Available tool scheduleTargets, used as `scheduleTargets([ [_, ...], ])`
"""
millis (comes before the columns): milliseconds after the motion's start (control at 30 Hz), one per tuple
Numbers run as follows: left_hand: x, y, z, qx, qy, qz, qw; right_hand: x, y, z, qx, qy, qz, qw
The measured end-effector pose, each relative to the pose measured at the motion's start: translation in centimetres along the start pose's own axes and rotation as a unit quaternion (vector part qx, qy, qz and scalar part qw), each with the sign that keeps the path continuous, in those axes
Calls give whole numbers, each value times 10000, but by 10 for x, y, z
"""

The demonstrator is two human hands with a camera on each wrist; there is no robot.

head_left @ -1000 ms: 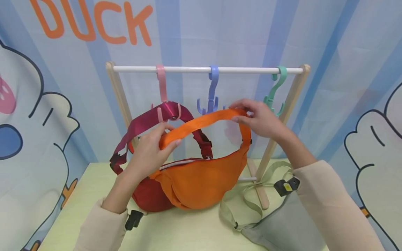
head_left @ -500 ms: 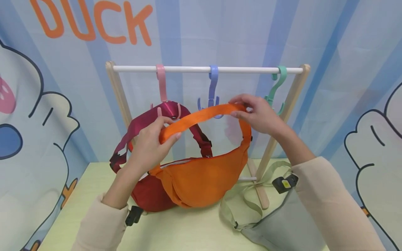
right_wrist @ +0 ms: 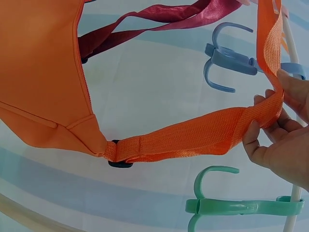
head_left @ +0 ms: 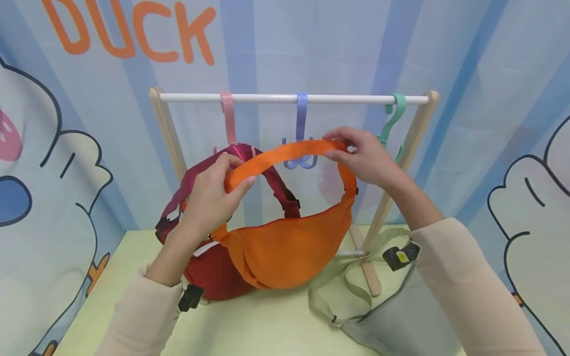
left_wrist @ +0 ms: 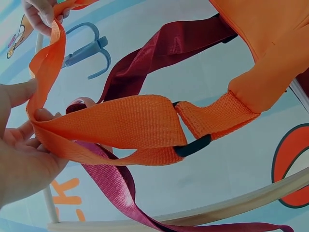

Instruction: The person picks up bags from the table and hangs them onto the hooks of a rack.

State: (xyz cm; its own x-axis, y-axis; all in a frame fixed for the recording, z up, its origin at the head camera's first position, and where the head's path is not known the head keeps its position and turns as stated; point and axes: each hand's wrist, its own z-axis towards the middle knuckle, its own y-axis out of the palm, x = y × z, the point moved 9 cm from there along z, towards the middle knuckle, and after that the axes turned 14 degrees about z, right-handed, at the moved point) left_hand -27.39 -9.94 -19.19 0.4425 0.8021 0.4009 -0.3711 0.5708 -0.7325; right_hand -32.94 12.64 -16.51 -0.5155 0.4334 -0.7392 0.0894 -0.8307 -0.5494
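An orange waist bag (head_left: 289,249) hangs by its strap (head_left: 285,153) from both hands, in front of a rack. The left hand (head_left: 213,193) pinches the strap's left part; the right hand (head_left: 362,155) pinches its right end. In the head view the strap's middle crosses in front of the blue hook (head_left: 301,118). Behind the left hand, a dark red bag (head_left: 218,274) hangs by its strap (head_left: 278,188) on the pink hook (head_left: 228,118). The left wrist view shows the orange strap (left_wrist: 120,123) folded over the left hand's fingers (left_wrist: 24,137).
The rack's white bar (head_left: 347,99) also carries a green hook (head_left: 393,121), to the right of the right hand. A grey-green bag (head_left: 409,316) lies on the table (head_left: 249,331) at the front right, its strap spread near the rack's wooden foot (head_left: 370,279).
Both hands have raised the orange bag and its strap slightly. The strap's middle, formerly below the blue hook's prongs, now overlaps them in the head view. The blue hook has turned a little.
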Motion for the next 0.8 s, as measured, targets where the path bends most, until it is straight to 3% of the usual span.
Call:
scheduleTargets([
  [367, 3, -1, 9, -35, -65, -222, 9997, -1, 1, 4, 54, 117, -3, 9999],
  [633, 11, -1, 18, 131, 30, -311, 9994, -6, 2, 7, 134, 21, 83, 9999],
  [800, 11, -1, 21, 241, -101, -234, 9994, -4, 1, 8, 182, 62, 102, 9998],
])
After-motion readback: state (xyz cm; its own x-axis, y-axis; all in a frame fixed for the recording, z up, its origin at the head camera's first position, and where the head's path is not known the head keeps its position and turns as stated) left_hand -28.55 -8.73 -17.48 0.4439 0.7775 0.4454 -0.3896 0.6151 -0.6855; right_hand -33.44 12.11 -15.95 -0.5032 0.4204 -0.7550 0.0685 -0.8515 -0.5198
